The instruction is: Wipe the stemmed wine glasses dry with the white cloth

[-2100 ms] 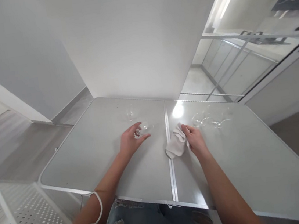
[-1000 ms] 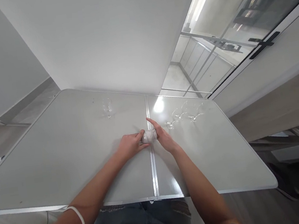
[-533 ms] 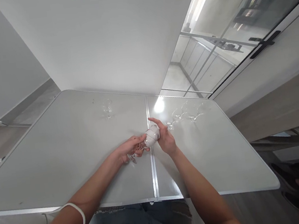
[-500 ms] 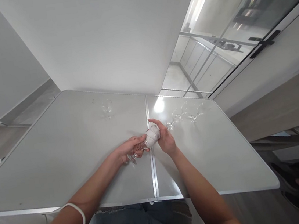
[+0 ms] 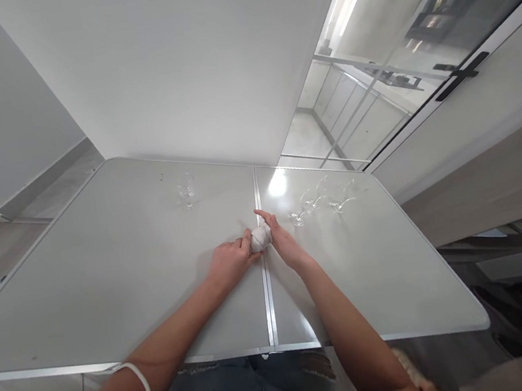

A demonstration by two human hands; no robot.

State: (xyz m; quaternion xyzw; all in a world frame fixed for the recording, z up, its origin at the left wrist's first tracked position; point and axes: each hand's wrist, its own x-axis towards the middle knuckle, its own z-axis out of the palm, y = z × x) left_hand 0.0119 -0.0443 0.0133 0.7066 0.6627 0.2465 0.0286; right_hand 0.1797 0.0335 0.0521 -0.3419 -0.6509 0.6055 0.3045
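A stemmed glass with a white cloth (image 5: 260, 238) in its bowl lies sideways between my hands, just over the table's centre seam. My left hand (image 5: 231, 262) is wrapped round the glass from the left, back of the hand up, hiding its stem and foot. At the mouth of the bowl, my right hand (image 5: 285, 244) is cupped against the cloth, one finger reaching past the rim. Some of its fingers are hidden behind the cloth. Beyond my right hand several clear stemmed glasses (image 5: 311, 202) rest on the table.
Another clear glass (image 5: 187, 193) sits at the back left of the pale table (image 5: 119, 260). A white wall (image 5: 166, 73) rises behind the table, with a glazed door (image 5: 382, 55) to the right. A white cord (image 5: 146, 386) loops around my left forearm.
My left hand has turned over, from holding the stem with the foot showing to covering the glass from above. The cloth-filled bowl and my right hand have shifted slightly left.
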